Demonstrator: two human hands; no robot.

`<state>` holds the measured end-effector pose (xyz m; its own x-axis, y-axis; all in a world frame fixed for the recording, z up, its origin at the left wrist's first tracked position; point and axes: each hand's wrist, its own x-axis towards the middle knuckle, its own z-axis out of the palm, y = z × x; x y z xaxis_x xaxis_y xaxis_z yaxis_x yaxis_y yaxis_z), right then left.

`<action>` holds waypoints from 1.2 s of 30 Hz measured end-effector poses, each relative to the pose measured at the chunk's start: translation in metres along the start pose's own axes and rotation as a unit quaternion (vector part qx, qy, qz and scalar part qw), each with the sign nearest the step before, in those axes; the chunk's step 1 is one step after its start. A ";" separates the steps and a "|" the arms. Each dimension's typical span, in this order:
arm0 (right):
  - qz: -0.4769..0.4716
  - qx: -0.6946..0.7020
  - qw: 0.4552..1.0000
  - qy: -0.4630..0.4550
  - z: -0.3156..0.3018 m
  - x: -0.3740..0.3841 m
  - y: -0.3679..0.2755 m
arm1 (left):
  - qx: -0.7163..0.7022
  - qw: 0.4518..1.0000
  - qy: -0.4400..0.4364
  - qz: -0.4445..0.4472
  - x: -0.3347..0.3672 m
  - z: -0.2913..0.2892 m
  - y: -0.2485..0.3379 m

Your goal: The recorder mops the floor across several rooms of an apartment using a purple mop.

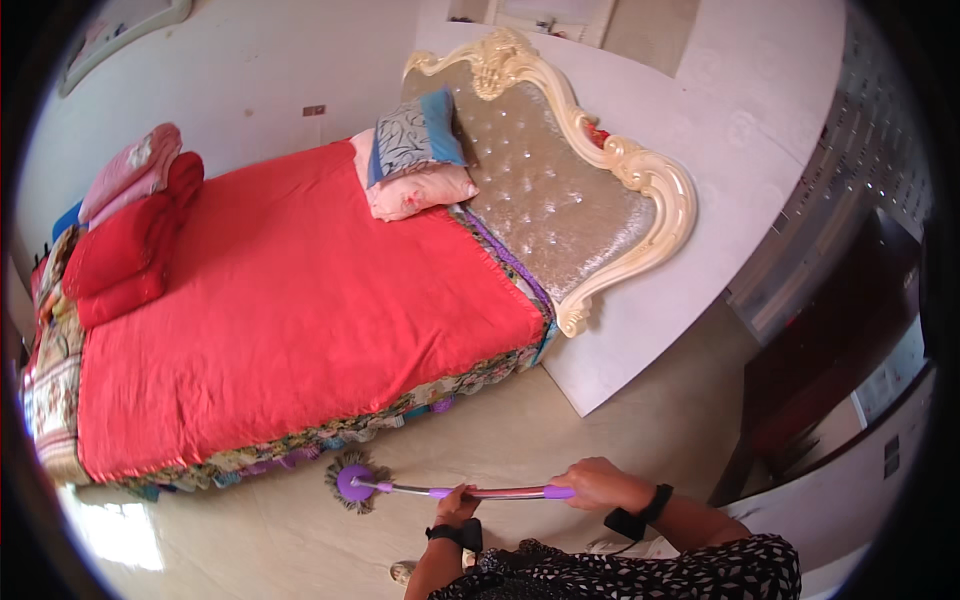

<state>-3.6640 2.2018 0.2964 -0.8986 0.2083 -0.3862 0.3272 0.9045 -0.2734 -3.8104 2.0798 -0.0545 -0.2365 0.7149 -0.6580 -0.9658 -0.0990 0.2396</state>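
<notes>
A spin mop (355,482) with a round purple head and a dark stringy fringe rests on the floor beside the bed. Its metal handle, with purple grips, runs rightward from the head toward my body. Lower on that handle, my left hand (457,506) is closed around the pole. Near the handle's upper end, my right hand (592,484) wraps round the purple grip. Both wrists carry black straps with small dark boxes.
A bed with a red cover (290,300) and a floral skirt lies ahead. Pillows (415,160) lean by its carved cream headboard (560,170); folded red bedding (125,250) sits at the left. A white partition (640,340) stands right of the headboard, and a dark doorway (830,350) lies further right.
</notes>
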 end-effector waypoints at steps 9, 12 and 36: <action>-0.185 0.015 0.982 -0.021 0.088 0.083 -0.111 | -0.162 0.976 0.119 0.083 -0.089 -0.156 0.087; -0.258 -0.007 0.966 -0.029 0.098 0.107 -0.159 | -0.236 0.950 0.184 0.092 -0.133 -0.195 0.105; -0.438 -0.029 0.898 -0.032 0.059 0.141 -0.155 | -0.228 0.945 0.115 0.204 -0.143 -0.274 0.052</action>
<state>-3.8245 2.0690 0.2325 -0.7843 -0.6129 -0.0959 -0.5146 0.7292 -0.4511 -3.8557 1.7827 -0.1438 -0.5645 0.3889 -0.7281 -0.7229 -0.6587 0.2087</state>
